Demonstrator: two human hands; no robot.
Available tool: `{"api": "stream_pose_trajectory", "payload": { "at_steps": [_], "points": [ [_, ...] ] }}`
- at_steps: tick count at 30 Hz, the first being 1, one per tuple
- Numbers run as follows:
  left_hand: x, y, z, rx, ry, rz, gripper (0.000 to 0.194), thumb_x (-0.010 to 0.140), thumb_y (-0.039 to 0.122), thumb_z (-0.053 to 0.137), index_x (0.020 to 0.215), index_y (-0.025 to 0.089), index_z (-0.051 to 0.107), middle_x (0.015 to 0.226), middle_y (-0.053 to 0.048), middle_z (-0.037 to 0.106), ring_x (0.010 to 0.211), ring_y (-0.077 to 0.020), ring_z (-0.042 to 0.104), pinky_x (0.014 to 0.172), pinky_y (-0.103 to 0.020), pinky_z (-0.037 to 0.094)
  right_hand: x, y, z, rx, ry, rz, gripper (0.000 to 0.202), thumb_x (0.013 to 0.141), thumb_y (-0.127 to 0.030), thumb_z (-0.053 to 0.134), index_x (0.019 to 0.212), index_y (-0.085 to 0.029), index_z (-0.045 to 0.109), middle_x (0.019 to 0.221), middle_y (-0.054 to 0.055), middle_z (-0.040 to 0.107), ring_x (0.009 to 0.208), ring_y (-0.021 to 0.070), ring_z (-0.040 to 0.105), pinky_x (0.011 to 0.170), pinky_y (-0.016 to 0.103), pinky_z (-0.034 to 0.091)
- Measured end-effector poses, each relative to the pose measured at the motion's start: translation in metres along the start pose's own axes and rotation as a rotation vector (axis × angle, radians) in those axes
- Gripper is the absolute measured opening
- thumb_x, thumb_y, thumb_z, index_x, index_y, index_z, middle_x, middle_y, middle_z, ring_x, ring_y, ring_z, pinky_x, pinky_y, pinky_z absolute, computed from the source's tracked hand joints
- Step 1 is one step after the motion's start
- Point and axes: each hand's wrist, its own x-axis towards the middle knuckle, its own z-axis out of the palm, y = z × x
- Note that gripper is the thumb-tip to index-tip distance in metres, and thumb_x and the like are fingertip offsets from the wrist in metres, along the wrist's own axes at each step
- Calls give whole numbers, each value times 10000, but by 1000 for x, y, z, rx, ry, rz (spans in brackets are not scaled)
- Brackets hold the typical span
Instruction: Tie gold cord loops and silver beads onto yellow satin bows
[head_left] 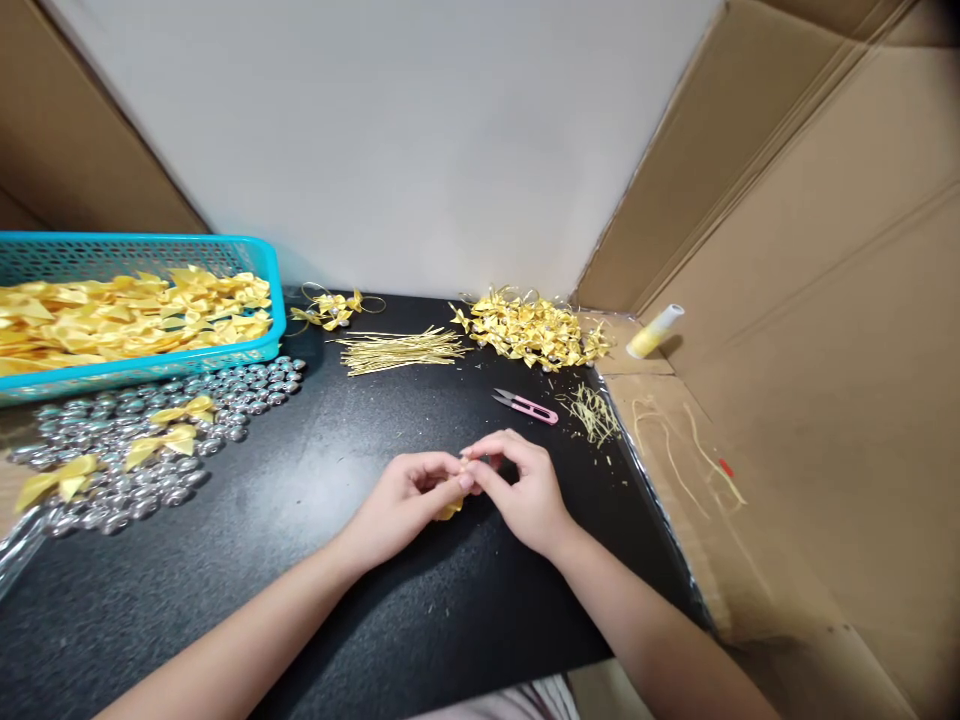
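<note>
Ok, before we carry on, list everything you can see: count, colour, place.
basket: one, teal, far left
bows: many, yellow, in basket
beads: many, silver, before basket
loose bows: three, yellow, on beads
clear plastic: one, left edge
bow cluster: several, yellow, right of basket
strips: many, gold, far middle
bow pile: many, yellow, far right
snips: one, pink, before pile
scraps: many, pale yellow, right of snips
tube: one, yellow-white, on cardboard
cords: several, pale yellow, right
red bit: one, beside cords
tabletop: one, black, centre
cardboard: several panels, brown, both sides
wall: one, white, behind
yellow piece: one, mostly hidden, at fingertips
left hand, right hand: two, bare, fingertips together
</note>
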Motion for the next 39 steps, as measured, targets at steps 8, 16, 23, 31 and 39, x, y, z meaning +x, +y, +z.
{"api": "stream_pose_trajectory", "payload": {
  "at_steps": [8, 16, 23, 31, 39],
  "points": [
    [-1, 0, -2, 8, 136, 158, 288, 832, 410, 616, 691, 165, 674, 618, 6, 575, 627, -124, 491, 637, -236, 398, 4, 4, -1, 79, -124, 148, 71, 838, -213, 611, 864, -212, 676, 1018, 53, 681, 1005, 189, 601, 807, 318, 443],
    [0, -6, -3, 26, 158, 150, 324, 839, 403, 563, 627, 164, 618, 667, -14, 622, 693, -154, 541, 698, -257, 416, 3, -1, -6, -89, -279, 58, 44, 875, -190, 560, 846, -208, 531, 1085, 66, 572, 1106, 196, 495, 976, 379, 374],
    [3, -6, -5, -5, 154, 104, 317, 830, 411, 594, 644, 157, 632, 633, 10, 596, 631, -118, 503, 642, -237, 388, 3, 1, -6, -99, -269, 48, 125, 928, -227, 506, 807, -213, 478, 1034, 56, 533, 1060, 185, 472, 959, 354, 371],
    [5, -7, -3, -164, 128, -24, 450, 717, 471, 750, 986, 136, 616, 677, -14, 690, 601, -109, 576, 586, -215, 418, 5, 7, -5, -65, -106, 55, 133, 915, -250, 536, 794, -210, 499, 973, 45, 523, 993, 185, 490, 904, 341, 378],
    [6, -8, -1, -167, 126, -25, 337, 699, 413, 783, 779, 129, 620, 676, -43, 724, 607, -113, 616, 609, -216, 452, 4, 9, -3, -79, -51, 63, 136, 899, -246, 558, 773, -210, 521, 942, 37, 542, 958, 185, 499, 882, 341, 377]
  ]
}}
